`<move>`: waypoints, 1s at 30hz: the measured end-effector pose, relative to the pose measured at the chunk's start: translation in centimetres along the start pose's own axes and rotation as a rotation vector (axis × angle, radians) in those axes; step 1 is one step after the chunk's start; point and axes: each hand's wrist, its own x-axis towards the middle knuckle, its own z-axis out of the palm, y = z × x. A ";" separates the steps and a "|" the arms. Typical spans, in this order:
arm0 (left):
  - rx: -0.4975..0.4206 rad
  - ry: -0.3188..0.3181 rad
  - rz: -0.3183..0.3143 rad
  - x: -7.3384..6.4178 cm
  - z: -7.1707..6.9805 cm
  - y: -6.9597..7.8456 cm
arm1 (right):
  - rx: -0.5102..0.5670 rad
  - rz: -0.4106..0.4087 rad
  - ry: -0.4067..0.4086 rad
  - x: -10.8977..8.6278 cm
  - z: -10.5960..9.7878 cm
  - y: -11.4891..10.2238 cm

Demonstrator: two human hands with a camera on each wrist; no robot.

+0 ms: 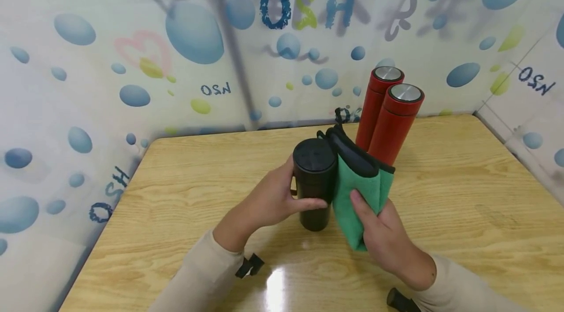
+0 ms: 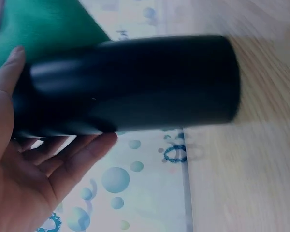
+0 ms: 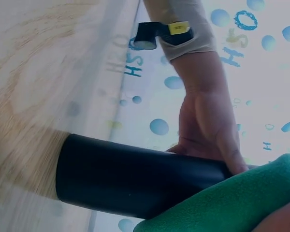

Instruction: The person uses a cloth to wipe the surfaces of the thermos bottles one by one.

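Observation:
My left hand (image 1: 275, 197) grips a matte black tumbler (image 1: 316, 184) with a dark round lid, thumb across the front. It is upright; whether its base touches the table I cannot tell. Its smooth side fills the middle of the left wrist view, with the fingers (image 2: 82, 162) below it. In my right hand (image 1: 387, 238) is a folded green cloth (image 1: 359, 189) with black edging, thumb on its near face. The cloth lies against the tumbler's right side. In the right wrist view it covers part of the tumbler (image 3: 121, 176).
Two red flasks (image 1: 396, 116) with silver-topped lids stand close together behind the cloth, their lower parts partly hidden. The wood-grain table (image 1: 198, 180) reaches a back wall (image 1: 176, 82) printed with bubbles and letters. Black devices are strapped at both wrists.

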 end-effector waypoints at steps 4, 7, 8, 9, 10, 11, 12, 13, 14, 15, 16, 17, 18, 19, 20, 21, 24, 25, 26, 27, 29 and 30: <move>-0.082 -0.001 -0.010 0.2 -0.2 0.3 | 0.001 0.026 -0.012 0.2 0.0 0.1; -0.080 0.004 -0.037 0.1 -0.2 0.6 | -0.004 0.034 -0.018 0.4 -0.1 0.2; -0.078 0.007 -0.053 0.1 -0.3 0.7 | -0.009 0.032 -0.022 0.4 -0.1 0.3; -0.075 0.009 -0.070 0.0 -0.3 0.9 | -0.011 0.028 -0.026 0.5 -0.1 0.3; -0.069 0.012 -0.088 0.0 -0.3 1.0 | -0.017 0.026 -0.025 0.5 -0.1 0.3; -0.054 0.017 -0.102 -0.1 -0.3 1.2 | -0.018 0.017 -0.029 0.5 -0.1 0.3; -0.039 0.021 -0.110 -0.2 -0.3 1.4 | -0.015 0.010 -0.033 0.6 -0.1 0.4; -0.018 0.026 -0.113 -0.3 -0.3 1.6 | -0.010 0.006 -0.038 0.7 -0.1 0.4; 0.003 0.030 -0.119 -0.5 -0.3 1.8 | -0.008 -0.003 -0.042 0.7 -0.1 0.5; 0.027 0.032 -0.120 -0.6 -0.3 1.9 | -0.008 -0.005 -0.043 0.7 -0.1 0.5; 0.045 0.031 -0.117 -0.7 -0.2 2.1 | -0.009 -0.005 -0.047 0.8 -0.1 0.5; 0.060 0.029 -0.114 -0.8 -0.2 2.2 | -0.012 -0.002 -0.054 0.8 -0.1 0.5; 0.070 0.025 -0.111 -0.9 -0.2 2.4 | -0.015 0.000 -0.057 0.8 -0.1 0.6; 0.076 0.023 -0.109 -1.0 -0.1 2.4 | -0.024 0.006 -0.059 0.7 -0.2 0.6; 0.080 0.020 -0.109 -1.0 -0.1 2.6 | -0.032 0.009 -0.057 0.7 -0.2 0.6; 0.087 0.018 -0.110 -0.9 -0.1 2.7 | -0.038 0.011 -0.057 0.7 -0.2 0.6; 0.107 0.021 -0.123 -0.9 -0.1 3.0 | -0.050 0.021 -0.058 0.7 -0.1 0.6; 0.116 0.027 -0.129 -0.9 -0.1 3.1 | -0.051 0.030 -0.064 0.7 -0.1 0.6; 0.123 0.033 -0.133 -0.9 0.0 3.2 | -0.053 0.037 -0.070 0.8 -0.1 0.6; 0.129 0.039 -0.137 -0.9 0.0 3.2 | -0.051 0.052 -0.083 0.8 -0.1 0.6; 0.136 0.055 -0.144 -1.0 0.2 3.3 | -0.050 0.089 -0.104 0.8 -0.2 0.7; 0.140 0.066 -0.143 -1.0 0.2 3.3 | -0.050 0.105 -0.116 0.8 -0.2 0.7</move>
